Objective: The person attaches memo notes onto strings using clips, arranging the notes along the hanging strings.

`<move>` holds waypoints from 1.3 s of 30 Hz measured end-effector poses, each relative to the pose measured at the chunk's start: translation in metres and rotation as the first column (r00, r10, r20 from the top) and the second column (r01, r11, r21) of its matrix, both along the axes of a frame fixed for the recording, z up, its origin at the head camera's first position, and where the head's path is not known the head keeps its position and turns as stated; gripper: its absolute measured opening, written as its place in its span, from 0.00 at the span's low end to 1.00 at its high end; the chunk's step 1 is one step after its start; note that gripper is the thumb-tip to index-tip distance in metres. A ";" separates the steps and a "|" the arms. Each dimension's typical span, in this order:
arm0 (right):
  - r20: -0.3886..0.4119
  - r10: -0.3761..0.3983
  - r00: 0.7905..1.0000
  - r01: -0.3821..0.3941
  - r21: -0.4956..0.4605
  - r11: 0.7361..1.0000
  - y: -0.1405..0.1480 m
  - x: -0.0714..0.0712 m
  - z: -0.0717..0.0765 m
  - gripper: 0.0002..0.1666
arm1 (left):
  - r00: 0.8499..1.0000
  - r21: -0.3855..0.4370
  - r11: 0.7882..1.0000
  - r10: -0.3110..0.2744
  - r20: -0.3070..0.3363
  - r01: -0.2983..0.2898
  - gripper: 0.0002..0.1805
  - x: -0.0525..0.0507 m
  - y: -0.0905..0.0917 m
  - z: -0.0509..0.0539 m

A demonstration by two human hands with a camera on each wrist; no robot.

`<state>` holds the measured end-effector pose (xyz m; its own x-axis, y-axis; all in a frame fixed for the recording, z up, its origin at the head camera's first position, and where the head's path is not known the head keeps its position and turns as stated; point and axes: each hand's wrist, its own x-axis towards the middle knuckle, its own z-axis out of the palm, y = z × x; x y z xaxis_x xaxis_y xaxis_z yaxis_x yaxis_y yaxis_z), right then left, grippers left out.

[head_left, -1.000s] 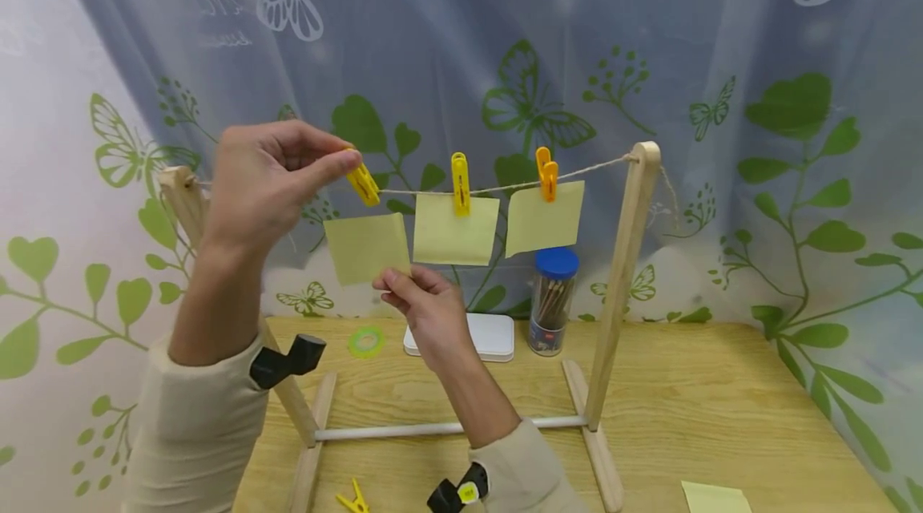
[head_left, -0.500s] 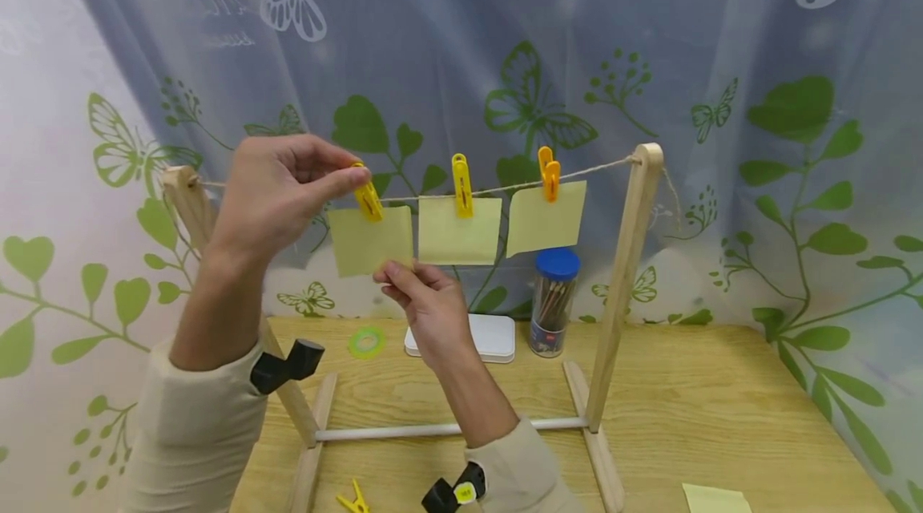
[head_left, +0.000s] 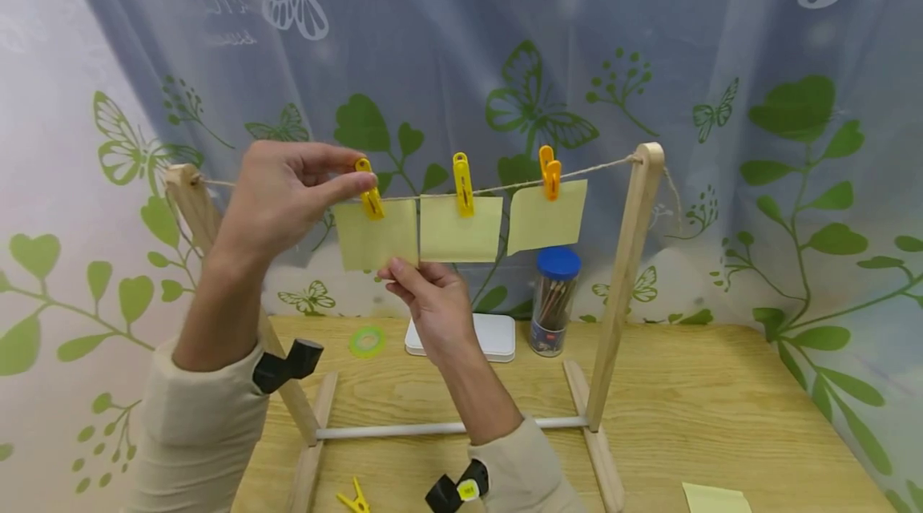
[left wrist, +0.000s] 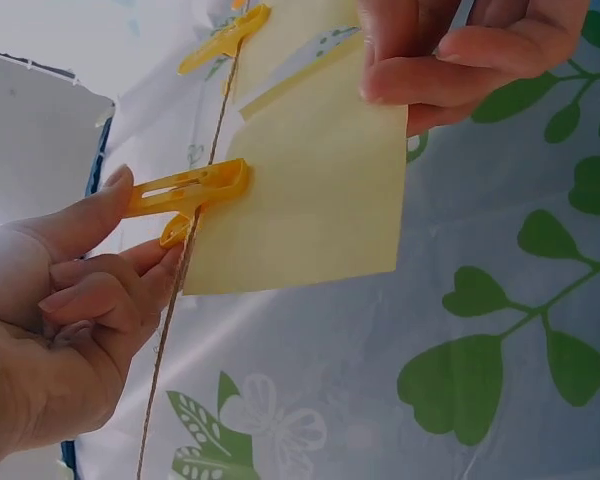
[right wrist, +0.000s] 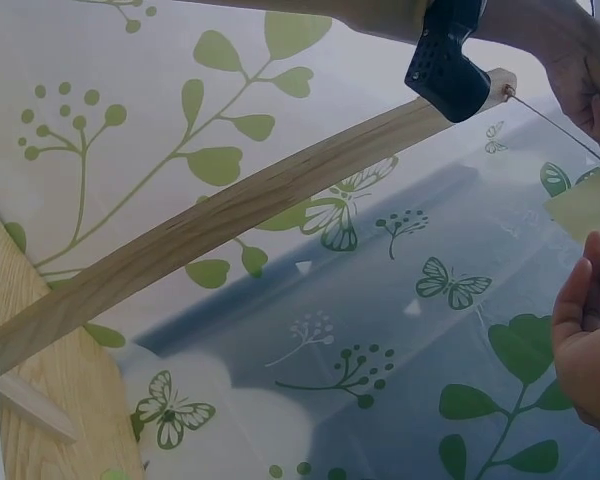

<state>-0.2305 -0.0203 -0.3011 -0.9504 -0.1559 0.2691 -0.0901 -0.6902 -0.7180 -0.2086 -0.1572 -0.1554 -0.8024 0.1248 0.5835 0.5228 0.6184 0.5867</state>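
Twine [head_left: 598,167] runs between two wooden posts [head_left: 622,280], and the leftmost note [head_left: 375,244] sits with its top edge up against it, just beside the middle note [head_left: 461,236]; the left hand [head_left: 277,188] pinches the leftmost clip [head_left: 372,202] by its handle ends, thumb against finger, while the right hand [head_left: 436,300] pinches the note near its lower right corner; the clip's nose reaches past the twine onto the paper's face, though whether it has bitten firmly on both cannot be told; to do this well, I would hold the top edge level and lapped on the twine before easing the handles, so that paper and line are caught together; the clip looks a little right of lean-free, tipped to one side, so squaring it near the middle of the edge should help the note hang straight, much as the middle clip [head_left: 462,186] does; the right hand had best let go last, after a light tug, and the left should part its fingers slowly, since a sudden release might jerk the slack line and skew the neighbouring notes.
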 end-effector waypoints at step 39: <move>-0.075 0.094 0.993 -0.047 0.481 0.875 0.054 0.011 -0.039 0.25 | 0.960 0.265 0.959 -0.022 -0.278 0.099 0.16 0.013 -0.007 -0.029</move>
<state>-0.2197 0.0334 -0.3400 -0.9066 -0.3533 0.2309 -0.1366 -0.2720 -0.9526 -0.1959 -0.1644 -0.1847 -0.6058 -0.0268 0.7952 0.7165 0.4162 0.5599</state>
